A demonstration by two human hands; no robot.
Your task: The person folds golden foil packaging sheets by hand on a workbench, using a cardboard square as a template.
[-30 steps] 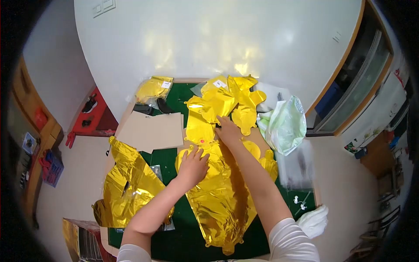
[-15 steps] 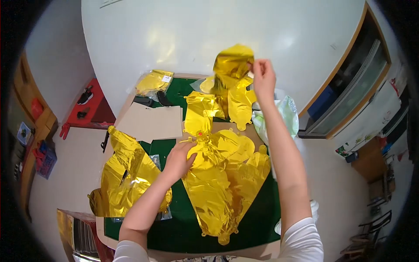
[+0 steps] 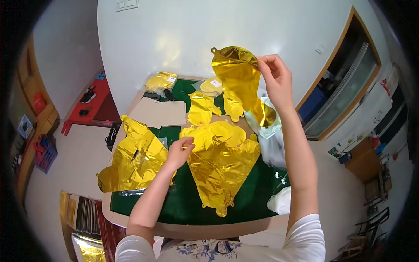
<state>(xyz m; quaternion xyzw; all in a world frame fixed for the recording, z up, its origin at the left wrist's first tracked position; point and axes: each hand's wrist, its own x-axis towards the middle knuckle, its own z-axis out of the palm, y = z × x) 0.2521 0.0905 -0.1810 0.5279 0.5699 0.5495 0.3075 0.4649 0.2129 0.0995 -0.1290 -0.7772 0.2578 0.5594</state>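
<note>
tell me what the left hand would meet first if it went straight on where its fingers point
Probably the large gold foil piece in the middle: the left hand points toward its upper left part. Depth is unclear, so it may already be touching the foil.

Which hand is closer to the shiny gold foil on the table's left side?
Left. The left hand is just beside that gold foil, on its right; the right hand is farther off, raised, pinching another gold sheet.

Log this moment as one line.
right hand: pinching upheld gold foil piece | left hand: at edge of large gold foil sheet, contact unclear | beige board: on green-topped table
</note>
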